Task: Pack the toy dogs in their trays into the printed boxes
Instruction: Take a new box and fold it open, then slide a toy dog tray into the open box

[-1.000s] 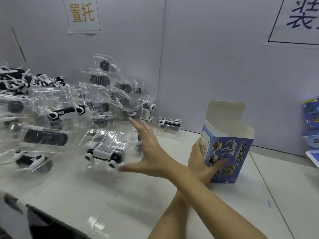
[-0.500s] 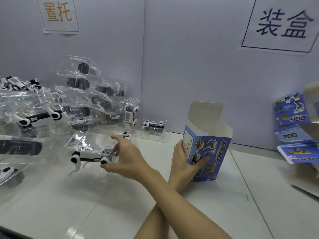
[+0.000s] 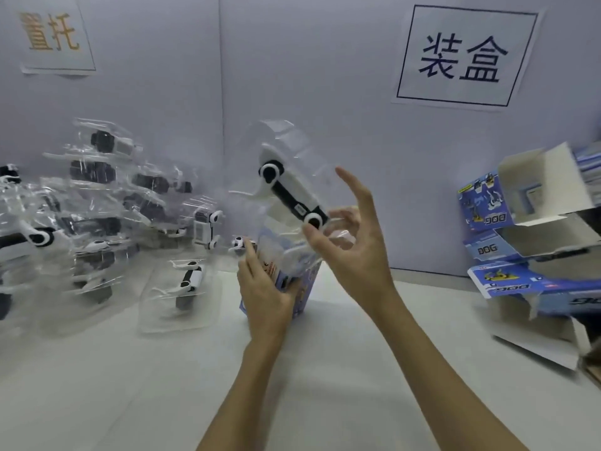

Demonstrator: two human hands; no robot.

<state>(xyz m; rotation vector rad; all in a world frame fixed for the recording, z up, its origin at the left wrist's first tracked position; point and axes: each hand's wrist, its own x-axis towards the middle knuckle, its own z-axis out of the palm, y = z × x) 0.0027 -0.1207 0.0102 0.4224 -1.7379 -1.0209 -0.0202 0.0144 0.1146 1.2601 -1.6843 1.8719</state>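
Nearest the camera, two forearms are reaching out over the white desk (image 3: 325,369). The left hand (image 3: 265,297) is wrapping its fingers and thumb around the printed box (image 3: 305,281), which is standing upright on the desk with its top open. Just above it, the right hand (image 3: 354,252) is pinching the lower end of a clear tray (image 3: 292,177) between thumb and curled fingers, with the index finger sticking straight up. The tray is tilting over the box mouth, its low end touching or just entering the opening; blur is making that hard to judge.

The step in hand looks like loading the tray into the box. The next move is probably calling for turning the tray end-on to the opening and sliding it down while the left hand is steadying the box.

The toy dog (image 3: 291,193) inside is white with a black side strip and round black-and-white joints, lying slantwise in the see-through plastic.

Farther left, a heap of filled trays (image 3: 97,203) is waiting against the wall, one lying apart nearer in. Far right, empty boxes (image 3: 520,249) are stacking up, blue with "DOG" print. Two paper signs are hanging on the wall behind.
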